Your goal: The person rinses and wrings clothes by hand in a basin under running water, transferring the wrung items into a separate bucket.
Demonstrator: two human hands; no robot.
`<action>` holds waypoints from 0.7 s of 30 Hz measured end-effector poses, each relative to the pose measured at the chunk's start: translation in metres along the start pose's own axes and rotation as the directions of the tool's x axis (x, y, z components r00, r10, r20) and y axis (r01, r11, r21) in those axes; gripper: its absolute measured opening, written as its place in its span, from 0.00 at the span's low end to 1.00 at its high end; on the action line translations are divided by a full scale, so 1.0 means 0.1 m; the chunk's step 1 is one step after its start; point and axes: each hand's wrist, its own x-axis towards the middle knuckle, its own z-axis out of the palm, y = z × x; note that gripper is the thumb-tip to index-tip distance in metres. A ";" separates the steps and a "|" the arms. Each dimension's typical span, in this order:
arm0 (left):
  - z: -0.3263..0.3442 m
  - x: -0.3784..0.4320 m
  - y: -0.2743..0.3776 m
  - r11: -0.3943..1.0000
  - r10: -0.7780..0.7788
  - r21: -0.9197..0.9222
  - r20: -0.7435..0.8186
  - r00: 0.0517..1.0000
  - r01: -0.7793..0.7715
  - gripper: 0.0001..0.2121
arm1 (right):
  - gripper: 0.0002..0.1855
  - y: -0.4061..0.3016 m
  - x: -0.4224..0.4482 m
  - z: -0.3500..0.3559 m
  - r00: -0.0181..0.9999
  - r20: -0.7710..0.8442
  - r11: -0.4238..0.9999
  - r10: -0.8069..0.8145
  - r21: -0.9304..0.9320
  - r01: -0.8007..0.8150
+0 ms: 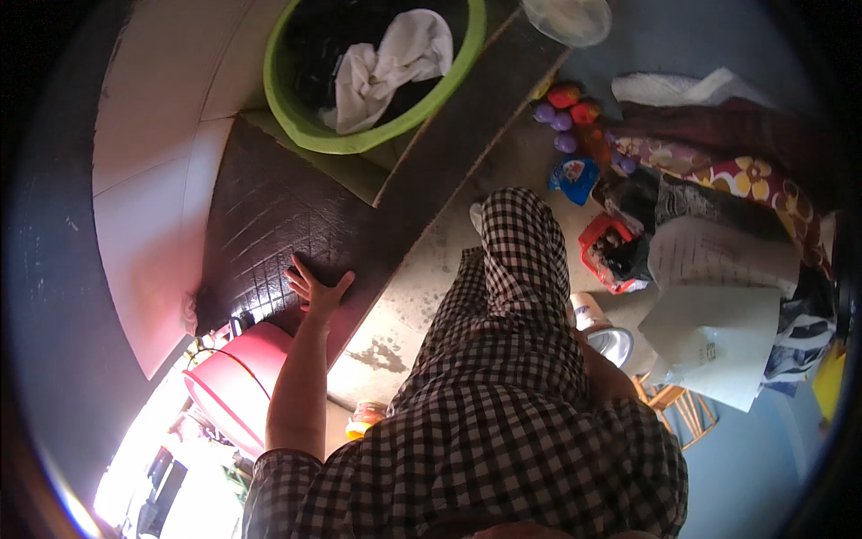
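Note:
My left hand [316,291] has its fingers spread and holds nothing. It is over the dark, glossy slab [283,195]; whether the palm presses on it I cannot tell. Beyond the hand, a round tub with a lime-green rim [337,143] sits at an opening in the slab. A crumpled white cloth [394,71] lies in its dark interior. Below my left hand, beside the forearm, is a pink plastic basin [236,377]. My right hand is out of view; only its forearm [601,367] shows beside my checked clothing.
On the right are a blue packet [574,180], a red plastic basket [599,232], a white cup [587,311], papers [720,337] and a wooden stool [677,404]. Folded floral cloth [751,176] lies behind. A translucent container [569,20] stands at the slab's far end.

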 end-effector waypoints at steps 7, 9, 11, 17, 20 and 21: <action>-0.05 -0.11 0.11 0.998 -0.015 -0.061 0.024 1.000 0.016 0.67 | 0.14 0.02 0.10 -0.24 0.990 -0.092 0.993 -0.104 0.052 0.110; -0.08 -0.15 0.14 0.998 -0.026 -0.053 0.024 0.999 0.027 0.68 | 0.14 -0.08 0.04 -0.55 0.960 -0.189 0.965 -0.207 0.123 0.232; -0.09 -0.16 0.17 0.999 -0.026 -0.045 0.045 0.999 0.028 0.68 | 0.13 -0.33 -0.12 -1.06 0.860 -0.434 0.889 -0.268 0.234 0.395; -0.03 -0.09 0.03 0.999 -0.002 -0.044 0.043 0.999 0.004 0.65 | 0.18 -1.87 -1.26 -3.53 0.100 -0.912 0.369 -0.397 -0.060 0.927; -0.04 -0.02 0.08 0.966 -0.113 -0.226 0.057 0.992 0.123 0.58 | 0.27 -2.72 -1.77 -4.60 -0.237 -0.793 0.327 -0.562 -0.475 0.817; -0.02 -0.04 0.20 0.965 -0.196 -0.194 -0.085 0.977 0.176 0.45 | 0.30 -2.98 -1.84 -4.91 -0.322 -0.729 0.314 -0.604 -0.589 0.745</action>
